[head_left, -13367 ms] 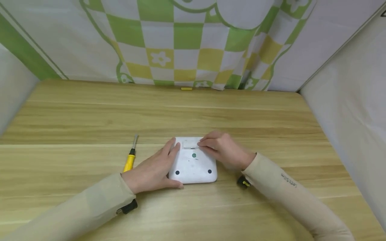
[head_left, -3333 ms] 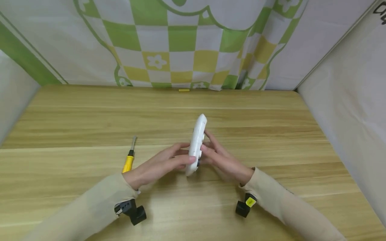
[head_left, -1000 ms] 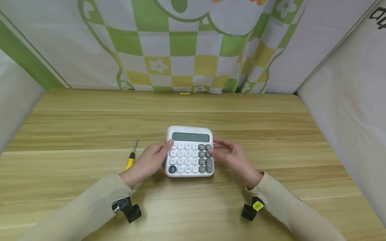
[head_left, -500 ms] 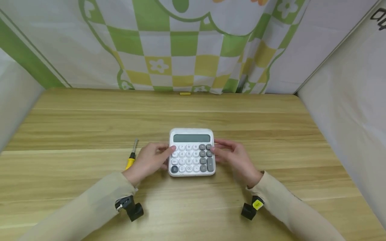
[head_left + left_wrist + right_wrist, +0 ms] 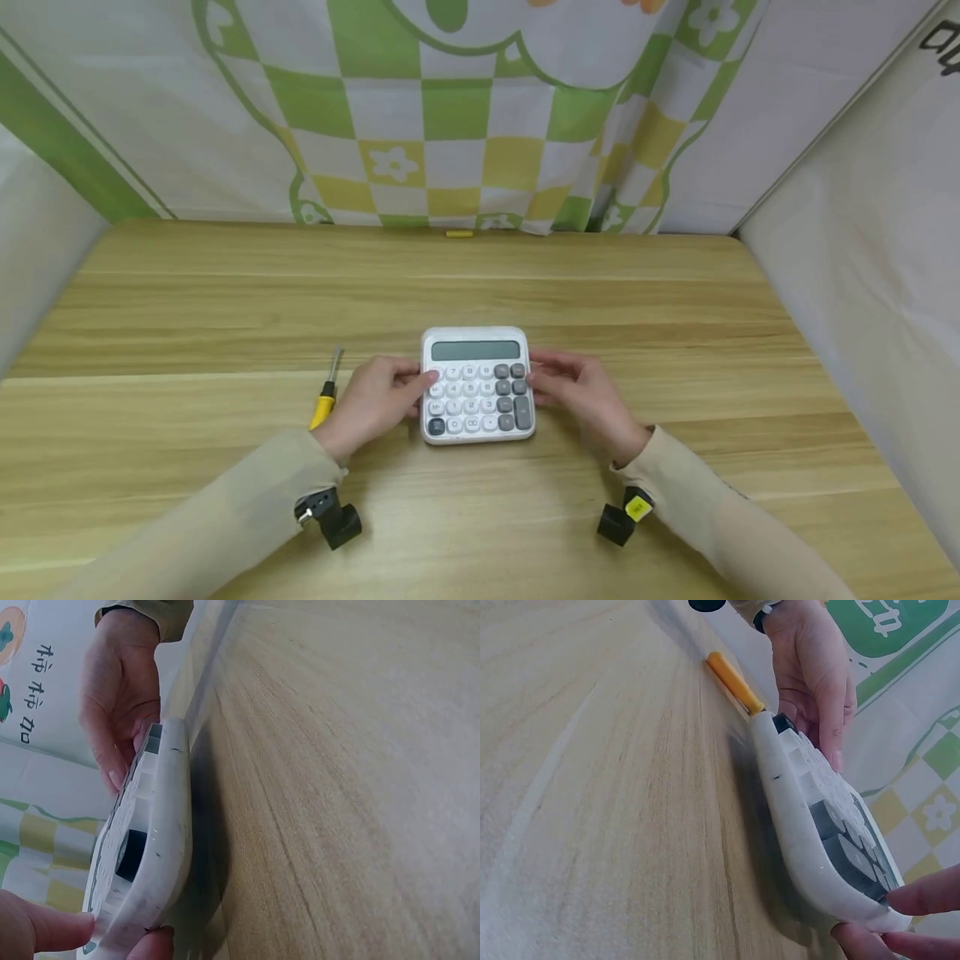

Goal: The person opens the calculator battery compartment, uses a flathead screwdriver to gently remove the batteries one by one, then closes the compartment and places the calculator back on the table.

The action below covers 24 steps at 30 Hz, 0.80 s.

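Keys-up on a pale wood-grain table [image 5: 187, 300]: a white calculator [image 5: 477, 385], pinched at its sides by the left hand [image 5: 375, 400] and the right hand [image 5: 581, 392], thumbs on top, fingertips under the edges. Just left of the calculator, a yellow-handled screwdriver [image 5: 327, 393]. Beyond it, at the table's far edge, a green-and-yellow checked cloth [image 5: 450, 108] with flower prints; plain white panels [image 5: 862, 217] to either side.

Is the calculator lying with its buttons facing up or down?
Up. The calculator lies on the table, its screen and keys showing between both hands.
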Each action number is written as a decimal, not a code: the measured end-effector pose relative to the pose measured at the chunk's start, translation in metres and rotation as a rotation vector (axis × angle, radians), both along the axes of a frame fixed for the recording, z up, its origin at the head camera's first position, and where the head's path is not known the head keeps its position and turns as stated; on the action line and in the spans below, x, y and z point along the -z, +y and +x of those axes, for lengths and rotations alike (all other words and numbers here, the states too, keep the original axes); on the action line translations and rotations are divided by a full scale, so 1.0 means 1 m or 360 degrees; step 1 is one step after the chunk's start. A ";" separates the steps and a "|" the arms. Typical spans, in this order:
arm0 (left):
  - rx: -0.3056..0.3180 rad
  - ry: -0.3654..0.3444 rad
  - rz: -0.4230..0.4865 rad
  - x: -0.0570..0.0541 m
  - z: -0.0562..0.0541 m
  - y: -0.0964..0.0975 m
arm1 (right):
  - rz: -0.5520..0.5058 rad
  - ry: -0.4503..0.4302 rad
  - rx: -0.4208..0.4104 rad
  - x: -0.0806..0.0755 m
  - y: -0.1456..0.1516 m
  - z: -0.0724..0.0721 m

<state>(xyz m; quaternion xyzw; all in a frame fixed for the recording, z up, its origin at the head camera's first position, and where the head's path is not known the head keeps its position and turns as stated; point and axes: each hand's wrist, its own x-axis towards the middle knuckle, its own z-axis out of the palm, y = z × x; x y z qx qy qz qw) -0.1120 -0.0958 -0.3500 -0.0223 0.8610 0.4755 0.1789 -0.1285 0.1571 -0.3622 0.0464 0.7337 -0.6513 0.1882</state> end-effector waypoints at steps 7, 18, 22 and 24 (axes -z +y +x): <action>0.0041 0.0057 -0.0074 0.001 0.000 0.001 | 0.0027 -0.0030 0.0001 0.001 -0.001 0.001; 0.0073 0.0090 -0.0119 0.004 -0.004 0.000 | 0.0111 -0.0022 -0.0036 0.005 0.000 -0.001; 0.0075 0.0117 -0.0131 0.003 -0.005 -0.001 | 0.0127 -0.0018 -0.0041 0.005 -0.001 -0.002; 0.0075 0.0120 -0.0137 0.002 -0.006 -0.001 | 0.0128 -0.0019 -0.0040 0.004 -0.002 -0.003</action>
